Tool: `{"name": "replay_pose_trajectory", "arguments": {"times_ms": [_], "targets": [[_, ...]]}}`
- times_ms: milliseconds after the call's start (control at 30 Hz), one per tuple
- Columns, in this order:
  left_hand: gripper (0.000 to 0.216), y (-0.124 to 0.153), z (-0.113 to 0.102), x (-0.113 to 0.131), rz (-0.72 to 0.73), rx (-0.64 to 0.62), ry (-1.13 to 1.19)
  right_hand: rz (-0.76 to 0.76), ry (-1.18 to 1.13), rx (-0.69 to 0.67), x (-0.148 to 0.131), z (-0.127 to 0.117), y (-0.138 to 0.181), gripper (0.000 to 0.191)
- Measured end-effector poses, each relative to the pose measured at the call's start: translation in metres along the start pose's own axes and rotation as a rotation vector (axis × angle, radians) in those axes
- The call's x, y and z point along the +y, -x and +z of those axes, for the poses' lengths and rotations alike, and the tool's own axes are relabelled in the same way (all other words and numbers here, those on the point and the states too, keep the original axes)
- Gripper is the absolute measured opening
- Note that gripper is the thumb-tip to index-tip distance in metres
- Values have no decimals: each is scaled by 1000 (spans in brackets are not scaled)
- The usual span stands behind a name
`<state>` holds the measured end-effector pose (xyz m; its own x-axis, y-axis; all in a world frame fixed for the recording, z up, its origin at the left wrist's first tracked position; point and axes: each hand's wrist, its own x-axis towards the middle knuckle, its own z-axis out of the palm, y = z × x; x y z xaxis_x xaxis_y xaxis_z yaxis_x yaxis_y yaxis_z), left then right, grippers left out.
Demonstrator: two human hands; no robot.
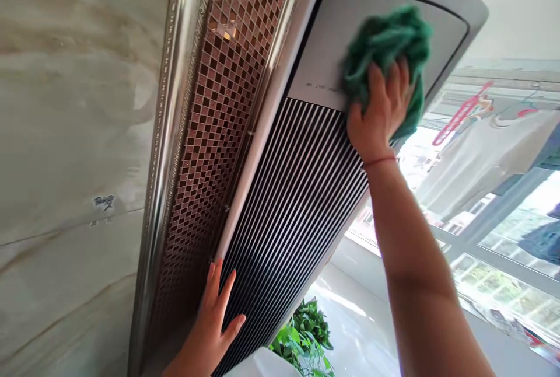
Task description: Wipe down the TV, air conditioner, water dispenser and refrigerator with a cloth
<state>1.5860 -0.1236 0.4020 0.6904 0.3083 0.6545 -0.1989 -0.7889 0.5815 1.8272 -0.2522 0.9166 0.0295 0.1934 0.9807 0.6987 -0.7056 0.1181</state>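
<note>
A tall floor-standing air conditioner [315, 44] leans across the view, with a smooth pale panel at its top and a dark slatted grille [301, 190] below. My right hand [380, 108] presses a crumpled green cloth [394, 44] against that upper panel; the cloth is slightly blurred. A thin red string circles the right wrist. Lower down, my left hand [219, 313] rests with spread fingers on the left edge of the unit, beside the grille, and holds nothing.
Left of the unit runs a mosaic tile strip [223, 97] with a metallic frame, then a marbled wall [79, 103]. Green leafy plants [306, 330] stand at the bottom. On the right, clothes [481, 149] and a pink hanger [464, 111] hang by a bright window.
</note>
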Motion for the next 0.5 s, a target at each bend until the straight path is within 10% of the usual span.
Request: {"name": "replay_pose_trajectory", "arguments": {"times_ms": [133, 267, 367, 500], "targets": [[80, 13, -7, -11, -113, 6, 40, -432, 64, -305, -91, 3, -84, 72], [66, 30, 5, -7, -203, 76, 81, -491, 220, -335, -131, 19, -106, 73], [54, 45, 25, -1, -217, 49, 108, -551, 162, -470, -141, 43, -30, 60], [49, 64, 46, 10, -192, -26, 149, -727, 44, -975, -162, 68, 153, 48]]}}
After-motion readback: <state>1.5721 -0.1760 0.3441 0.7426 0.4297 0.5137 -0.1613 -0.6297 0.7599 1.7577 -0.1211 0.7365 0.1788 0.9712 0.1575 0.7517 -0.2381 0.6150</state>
